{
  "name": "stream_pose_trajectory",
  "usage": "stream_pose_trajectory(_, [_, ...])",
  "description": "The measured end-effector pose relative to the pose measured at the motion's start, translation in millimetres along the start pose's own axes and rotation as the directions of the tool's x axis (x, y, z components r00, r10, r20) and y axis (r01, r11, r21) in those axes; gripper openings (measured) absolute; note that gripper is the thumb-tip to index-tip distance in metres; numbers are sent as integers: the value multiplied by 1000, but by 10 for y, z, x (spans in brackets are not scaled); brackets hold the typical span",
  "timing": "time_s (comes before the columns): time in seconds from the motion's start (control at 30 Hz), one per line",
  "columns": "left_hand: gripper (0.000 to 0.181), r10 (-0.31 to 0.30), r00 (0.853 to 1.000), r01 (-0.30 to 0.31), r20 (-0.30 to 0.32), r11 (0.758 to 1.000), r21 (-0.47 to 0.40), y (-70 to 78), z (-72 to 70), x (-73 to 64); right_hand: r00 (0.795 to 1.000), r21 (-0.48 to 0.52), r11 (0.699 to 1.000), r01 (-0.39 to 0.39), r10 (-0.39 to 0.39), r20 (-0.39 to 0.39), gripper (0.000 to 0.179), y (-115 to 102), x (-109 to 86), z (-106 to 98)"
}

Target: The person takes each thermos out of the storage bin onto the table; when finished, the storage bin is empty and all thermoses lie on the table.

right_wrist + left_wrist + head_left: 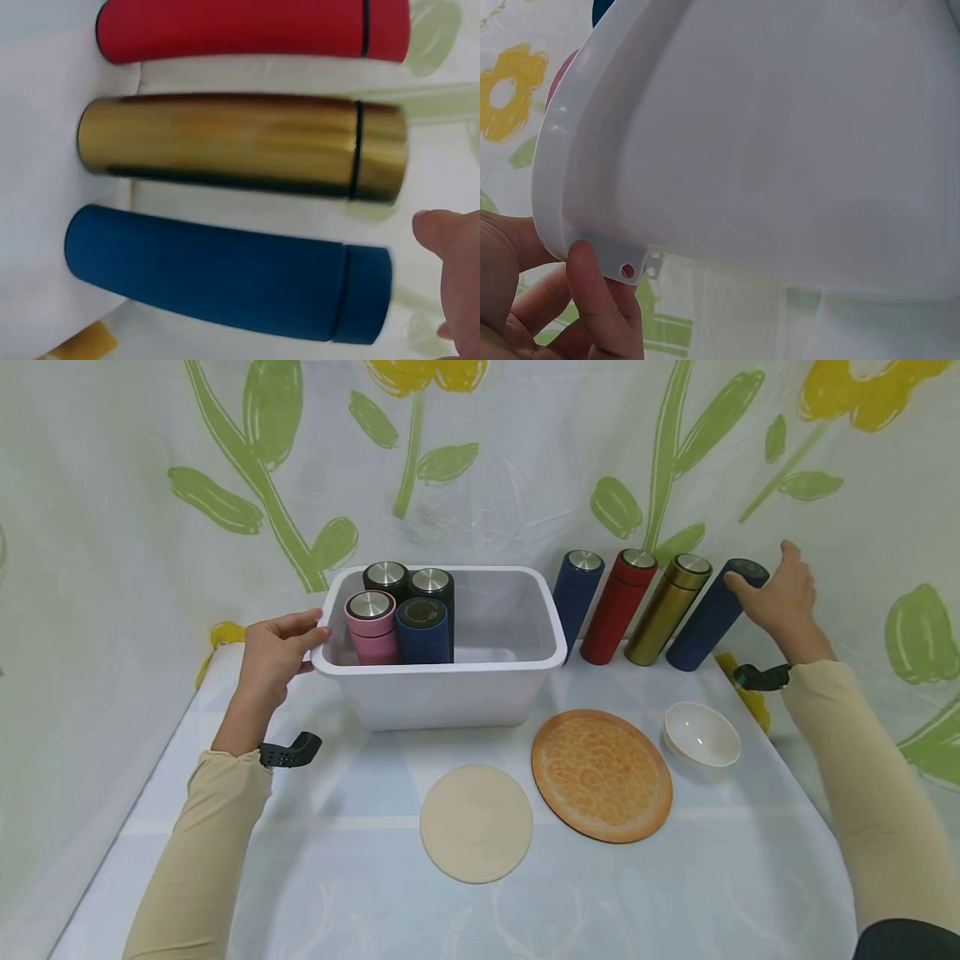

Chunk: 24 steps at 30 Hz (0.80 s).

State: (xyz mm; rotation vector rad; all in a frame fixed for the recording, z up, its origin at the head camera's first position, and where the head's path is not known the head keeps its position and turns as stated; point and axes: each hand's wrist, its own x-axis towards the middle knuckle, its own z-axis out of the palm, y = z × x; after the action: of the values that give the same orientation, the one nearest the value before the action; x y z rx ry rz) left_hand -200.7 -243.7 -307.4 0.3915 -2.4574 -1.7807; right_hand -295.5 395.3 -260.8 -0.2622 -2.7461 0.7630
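Observation:
My left hand (273,660) holds the left rim of a white plastic bin (442,697). In the left wrist view, its thumb and fingers pinch the bin's corner. Inside the bin's left half stand a pink thermos (372,639), a blue thermos (423,639) and two dark ones. To the right of the bin, a blue thermos (576,597), a red thermos (617,610), a gold thermos (666,618) and another blue thermos (703,622) stand in a row. My right hand (783,602) is beside the rightmost thermos's cap, thumb extended; a gap shows between them in the right wrist view.
In front of the bin lie a round cream mat (476,824) and a round brown-rimmed mat (602,777) with a baked-bread pattern. A white bowl (701,735) sits near the table's right edge. Behind the table hangs a flower-patterned sheet (510,477).

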Motion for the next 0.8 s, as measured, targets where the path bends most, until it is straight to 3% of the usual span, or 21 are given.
stream_pose_trajectory(0.23, [53, -1, 1000, 1, -3, 1000, -5, -7, 10, 1, 995, -4, 996, 84, -84, -52, 88, -139, -113, -56])
stream_pose_trajectory(0.43, [53, 1, 1000, -1, 0, 1000, -6, 7, 12, -6, 989, 19, 993, 117, -115, -92, 85, -340, -328, -82])
stream_pose_trajectory(0.67, [53, 5, 1000, -5, -1, 1000, -8, 11, 11, -8, 954, 104, 958, 267, -248, -170, 79, -649, -720, 30])
stream_pose_trajectory(0.8, [52, 2, 1000, -2, -8, 1000, -2, 2, 7, -17, 947, 192, 933, 303, -272, -173, 76, -825, -915, 104])
